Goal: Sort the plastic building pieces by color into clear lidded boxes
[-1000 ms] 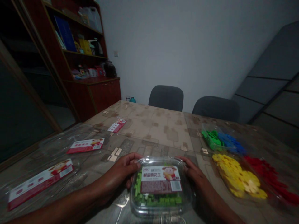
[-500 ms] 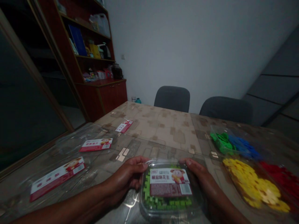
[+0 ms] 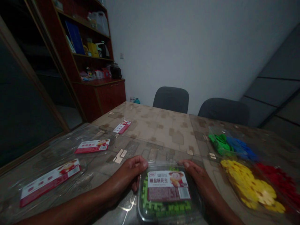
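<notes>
A clear plastic box [image 3: 168, 206] with a lid and a white-and-maroon label holds light green toy pieces and sits close to me at the table's front. My left hand [image 3: 131, 172] grips its far left corner, thumb on the lid's edge and fingers curled at the side. At the far right corner, my right hand [image 3: 198, 175] holds the rim with its thumb and fingers against the side; part of those fingers is hidden. The lid lies over the box, but I cannot tell whether it is fully pressed down.
On the left of the table [image 3: 154, 125] lie several clear lids with red-and-white labels [image 3: 50, 182]. To the right stand clear boxes of yellow pieces [image 3: 250, 184], green pieces [image 3: 220, 143], blue pieces [image 3: 242, 148] and red pieces [image 3: 278, 179]. Two grey chairs [image 3: 171, 99] are behind the table.
The box sits slightly lower in view, with both hands still at its far corners. The rest of the scene has shifted a little to the left.
</notes>
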`<action>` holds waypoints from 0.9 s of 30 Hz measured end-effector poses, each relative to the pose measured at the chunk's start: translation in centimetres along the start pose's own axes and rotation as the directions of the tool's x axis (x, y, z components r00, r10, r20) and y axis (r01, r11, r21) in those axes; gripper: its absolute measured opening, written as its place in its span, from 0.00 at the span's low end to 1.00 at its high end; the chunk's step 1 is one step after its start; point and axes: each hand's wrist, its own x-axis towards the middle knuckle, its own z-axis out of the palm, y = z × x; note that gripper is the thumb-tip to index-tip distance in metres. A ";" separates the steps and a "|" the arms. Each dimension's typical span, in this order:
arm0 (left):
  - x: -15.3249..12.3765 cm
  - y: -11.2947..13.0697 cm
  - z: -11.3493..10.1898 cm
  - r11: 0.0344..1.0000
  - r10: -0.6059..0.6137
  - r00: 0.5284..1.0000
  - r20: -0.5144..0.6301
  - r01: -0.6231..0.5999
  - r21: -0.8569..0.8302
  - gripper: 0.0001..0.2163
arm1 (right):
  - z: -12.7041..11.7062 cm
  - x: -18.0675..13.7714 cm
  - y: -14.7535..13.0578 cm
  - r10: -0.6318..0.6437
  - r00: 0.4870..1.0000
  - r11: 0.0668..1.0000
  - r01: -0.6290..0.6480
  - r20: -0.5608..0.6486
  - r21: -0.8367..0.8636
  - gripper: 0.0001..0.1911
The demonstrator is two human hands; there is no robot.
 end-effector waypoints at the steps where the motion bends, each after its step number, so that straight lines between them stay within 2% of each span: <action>1: 0.0 -0.2 0.0 1.000 0.012 1.000 -0.004 -0.012 0.003 0.24 | 0.0 0.0 0.0 -0.002 1.000 1.000 0.002 0.000 0.009 0.28; 8: -0.8 -1.2 0.8 0.997 0.034 0.998 -0.044 -0.037 -0.070 0.22 | -0.2 0.1 0.7 0.072 0.997 0.997 -0.072 0.010 0.005 0.26; 15: -1.1 -1.4 0.9 0.987 0.007 0.999 -0.037 -0.013 -0.160 0.22 | 0.0 0.0 1.1 0.078 0.996 0.992 -0.081 0.034 0.098 0.24; 22: -0.9 -1.8 0.5 0.976 -0.021 0.998 -0.064 0.007 -0.216 0.22 | -0.1 0.6 1.3 -0.013 0.998 0.999 0.010 0.057 0.047 0.24; 27: -1.5 -2.2 0.8 0.992 0.033 0.996 -0.088 -0.043 -0.118 0.22 | -0.2 0.2 1.4 -0.029 0.998 1.000 0.028 0.062 0.010 0.26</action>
